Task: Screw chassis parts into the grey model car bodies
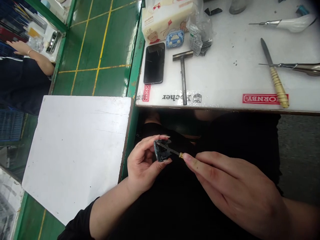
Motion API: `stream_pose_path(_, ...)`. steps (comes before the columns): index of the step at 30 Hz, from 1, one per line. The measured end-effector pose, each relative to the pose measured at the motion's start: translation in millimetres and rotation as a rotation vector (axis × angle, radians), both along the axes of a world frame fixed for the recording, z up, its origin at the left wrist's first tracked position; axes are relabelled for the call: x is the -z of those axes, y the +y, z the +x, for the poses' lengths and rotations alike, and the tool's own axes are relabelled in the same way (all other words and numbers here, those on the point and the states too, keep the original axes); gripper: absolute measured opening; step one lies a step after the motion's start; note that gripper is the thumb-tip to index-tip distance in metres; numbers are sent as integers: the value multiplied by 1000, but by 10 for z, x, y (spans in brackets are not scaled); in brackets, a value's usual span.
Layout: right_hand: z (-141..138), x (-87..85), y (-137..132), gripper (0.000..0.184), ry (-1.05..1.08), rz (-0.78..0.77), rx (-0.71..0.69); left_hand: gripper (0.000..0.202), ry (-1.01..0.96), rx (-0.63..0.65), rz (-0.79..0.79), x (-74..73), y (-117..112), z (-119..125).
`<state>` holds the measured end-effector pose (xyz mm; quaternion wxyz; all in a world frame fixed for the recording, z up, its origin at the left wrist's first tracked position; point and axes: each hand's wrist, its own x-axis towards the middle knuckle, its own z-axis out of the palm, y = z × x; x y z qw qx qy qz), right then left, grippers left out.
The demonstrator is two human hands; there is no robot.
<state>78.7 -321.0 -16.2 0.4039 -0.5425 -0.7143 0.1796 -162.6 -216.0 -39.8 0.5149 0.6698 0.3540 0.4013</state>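
My left hand (146, 160) is closed around a small black part (162, 150), pinching it at its upper and lower edges between the fingers and thumb. The part is dark and hollow-looking, with a jagged right side; its exact kind I cannot make out. My right hand (225, 180) grips a thin-bladed hand tool (174, 152) with a brass-coloured collar. Its grey blade lies across the open face of the black part and appears to touch it. The tool's handle is hidden inside my right hand. Both hands are over my lap, in front of the table edge.
On the white table (220, 80) are a phone (154, 63), a T-shaped metal tool (183, 76), a knife with a wrapped yellow handle (276, 78), pointed tools, a tissue pack (167, 20) and a plastic bag (200, 33). A white board (80, 143) lies left; another person's arm (40, 60) shows beyond.
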Motion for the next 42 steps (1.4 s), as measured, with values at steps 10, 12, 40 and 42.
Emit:
stream_pose_path(10, -2, -64, 49, 36, 39, -51, 67, 69, 114, -7, 101, -11, -15, -28)
stream_pose_path(12, 7, -45, 39, 37, 37, -41, 56, 66, 54, 4, 34, -20, -25, -16)
stream_pose_path(40, 30, 20, -15, 45, 39, -2, 12, 72, 165, -4, 189, -38, -30, -44)
stream_pose_path(42, 40, 29, -23, 45, 37, -8, 5, 70, 130, 6, 137, -45, -37, -40)
